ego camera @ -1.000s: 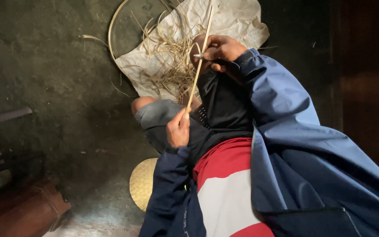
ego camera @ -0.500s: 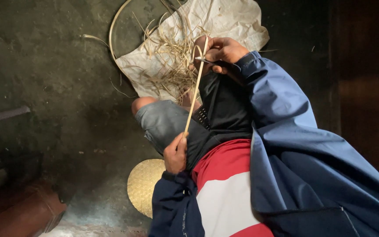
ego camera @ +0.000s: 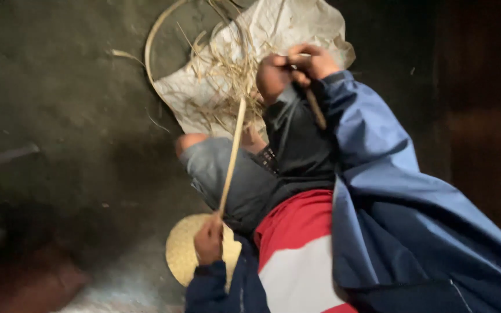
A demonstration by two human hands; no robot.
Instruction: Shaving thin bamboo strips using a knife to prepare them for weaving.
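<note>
- Since half a second ago, the left hand (ego camera: 209, 239) has drawn further back toward the body, pulling the strip (ego camera: 231, 155) with it, and the view has blurred.
- Strip: a long, pale, thin length of cane or bamboo, running slantwise from the left hand near the waist up to the right hand (ego camera: 297, 65) over the knee (ego camera: 273, 78). It looks taut, likely because it is gripped at both ends.
- Left hand is closed around the strip's lower end, fingers curled about it.
- Right hand is clenched at the raised knee, holding a knife (ego camera: 315, 108) whose dark end points down along the sleeve; the strip's upper end meets this hand, but blur hides exactly how blade and strip touch.
- Beyond the knee lies a crumpled pale sheet (ego camera: 297, 23) strewn with shavings (ego camera: 227, 75), seemingly there to catch them.
- A hoop (ego camera: 149, 40) curves beside the sheet on the dark floor (ego camera: 59, 116).
- A round woven disc (ego camera: 182, 250) lies just under the left hand.
</note>
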